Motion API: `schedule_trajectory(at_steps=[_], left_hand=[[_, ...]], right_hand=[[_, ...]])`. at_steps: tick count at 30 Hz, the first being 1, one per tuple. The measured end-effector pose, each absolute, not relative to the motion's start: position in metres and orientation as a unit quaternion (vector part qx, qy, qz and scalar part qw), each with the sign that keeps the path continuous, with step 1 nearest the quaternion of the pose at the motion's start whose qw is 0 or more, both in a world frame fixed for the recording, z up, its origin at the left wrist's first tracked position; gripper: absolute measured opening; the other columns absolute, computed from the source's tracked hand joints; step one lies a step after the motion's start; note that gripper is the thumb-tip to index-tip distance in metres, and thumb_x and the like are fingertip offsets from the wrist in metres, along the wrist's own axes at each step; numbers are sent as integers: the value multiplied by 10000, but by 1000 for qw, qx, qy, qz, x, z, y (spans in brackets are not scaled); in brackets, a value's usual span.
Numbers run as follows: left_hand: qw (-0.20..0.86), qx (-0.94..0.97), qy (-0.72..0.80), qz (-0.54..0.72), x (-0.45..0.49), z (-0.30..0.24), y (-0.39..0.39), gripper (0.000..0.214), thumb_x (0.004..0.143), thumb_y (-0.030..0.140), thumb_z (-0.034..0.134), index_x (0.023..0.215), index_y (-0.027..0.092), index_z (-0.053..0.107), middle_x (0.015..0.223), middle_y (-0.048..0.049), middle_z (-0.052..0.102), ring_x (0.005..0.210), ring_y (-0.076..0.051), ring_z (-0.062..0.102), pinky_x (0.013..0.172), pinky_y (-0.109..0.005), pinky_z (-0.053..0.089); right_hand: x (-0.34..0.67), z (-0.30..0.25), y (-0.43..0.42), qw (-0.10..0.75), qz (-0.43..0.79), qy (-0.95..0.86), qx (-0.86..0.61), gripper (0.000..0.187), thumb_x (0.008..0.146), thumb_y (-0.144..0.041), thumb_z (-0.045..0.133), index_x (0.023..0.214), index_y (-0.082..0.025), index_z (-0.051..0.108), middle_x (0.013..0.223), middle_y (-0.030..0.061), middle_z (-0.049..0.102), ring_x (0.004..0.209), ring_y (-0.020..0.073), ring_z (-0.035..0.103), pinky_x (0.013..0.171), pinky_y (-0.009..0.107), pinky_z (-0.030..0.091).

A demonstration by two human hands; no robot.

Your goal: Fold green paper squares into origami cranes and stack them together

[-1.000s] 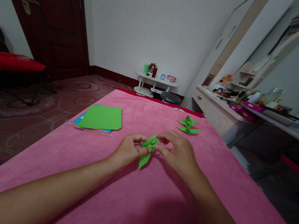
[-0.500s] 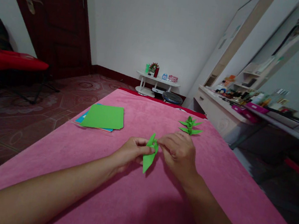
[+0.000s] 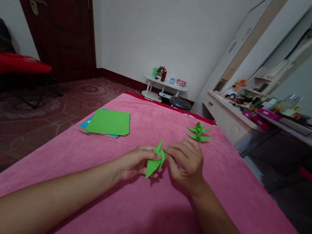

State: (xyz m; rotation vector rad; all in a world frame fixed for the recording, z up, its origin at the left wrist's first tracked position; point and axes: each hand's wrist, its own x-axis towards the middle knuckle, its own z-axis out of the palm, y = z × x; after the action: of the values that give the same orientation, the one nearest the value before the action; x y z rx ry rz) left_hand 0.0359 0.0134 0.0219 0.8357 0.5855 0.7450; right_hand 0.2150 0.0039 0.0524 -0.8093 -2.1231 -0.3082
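Note:
A folded green origami crane (image 3: 153,166) is held above the pink cloth, its pointed flaps sticking up and down. My left hand (image 3: 135,163) grips it from the left, thumb on top and fingers beneath. Closed in a pinch, my right hand (image 3: 186,162) has its fingertips at the crane's right edge; the exact bit between them is hidden. Beyond that hand, several green folded origami cranes (image 3: 198,137) sit close together on the cloth. A stack of square paper (image 3: 109,121), green on top with blue showing under it, lies to the left.
The pink cloth (image 3: 98,209) covers the surface under my hands. A white stand (image 3: 164,83) with small items is by the far wall. At right, a dressing table (image 3: 231,111) holds many bottles and boxes. A red-seated chair (image 3: 13,62) stands left, near a dark door (image 3: 62,16).
My left hand has turned the crane, so its lower point has swung left and a broader flap faces up. My right hand stays pinched at its right side, with little movement.

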Motion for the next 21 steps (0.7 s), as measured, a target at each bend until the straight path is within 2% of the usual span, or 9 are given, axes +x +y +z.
schedule_trajectory(at_steps=[3, 8, 11, 15, 21], left_hand=[[768, 420, 302, 377, 36, 21, 15, 247, 662, 254, 706, 864, 125, 647, 711, -51, 640, 589, -137, 593, 576, -270, 483], [720, 459, 340, 394, 37, 23, 15, 283, 614, 293, 753, 831, 130, 674, 660, -11, 604, 508, -83, 519, 511, -215, 399], [722, 460, 336, 392, 37, 24, 16, 268, 619, 295, 751, 821, 136, 674, 633, 4, 589, 487, -73, 498, 498, -210, 370], [717, 465, 334, 398, 36, 21, 18, 256, 633, 300, 743, 821, 141, 672, 637, 5, 582, 492, -70, 490, 487, -204, 344], [703, 481, 340, 398, 36, 20, 18, 292, 631, 304, 745, 863, 137, 687, 651, -5, 582, 504, -71, 477, 488, -199, 328]], right_hand=[[213, 56, 6, 414, -21, -836, -360, 76, 785, -183, 591, 777, -211, 661, 787, 18, 675, 746, 171, 595, 853, 388, 373], [210, 58, 10, 440, 135, -787, -411, 68, 761, -182, 617, 743, -198, 680, 728, 28, 675, 704, 169, 609, 729, 324, 457], [209, 58, 11, 442, 170, -770, -427, 67, 740, -168, 629, 750, -188, 692, 730, 38, 675, 696, 169, 615, 692, 300, 478], [209, 59, 11, 425, 192, -780, -417, 162, 758, -171, 605, 870, -205, 717, 819, 51, 693, 742, 172, 626, 707, 303, 490], [207, 62, 8, 432, 262, -749, -428, 127, 727, -175, 622, 808, -176, 719, 785, 54, 695, 727, 173, 630, 680, 303, 492]])
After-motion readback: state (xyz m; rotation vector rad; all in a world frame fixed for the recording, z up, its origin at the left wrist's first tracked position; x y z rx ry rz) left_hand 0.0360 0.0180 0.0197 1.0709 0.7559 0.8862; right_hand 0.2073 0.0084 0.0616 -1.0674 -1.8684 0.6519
